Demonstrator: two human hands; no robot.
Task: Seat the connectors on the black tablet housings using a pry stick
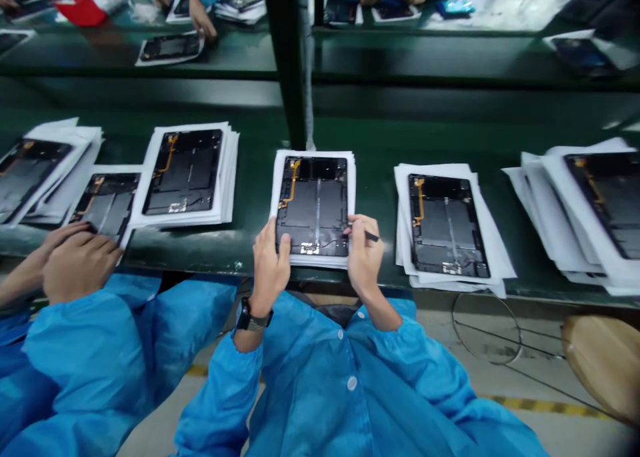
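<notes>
An opened black tablet (313, 204) with an orange flex cable lies on a stack of white sheets (351, 177) straight ahead of me. My left hand (270, 264), a watch on its wrist, grips the tablet's lower left corner with the thumb on top. My right hand (364, 254) rests at the lower right corner, fingers closed round a thin dark tool (371, 236) whose tip points right.
More opened tablets on white stacks lie along the green bench (380, 137): one to the right (445, 224), one far right (607, 200), one to the left (184, 170). A co-worker's hands (75, 264) rest at left. A wooden stool (605, 360) stands lower right.
</notes>
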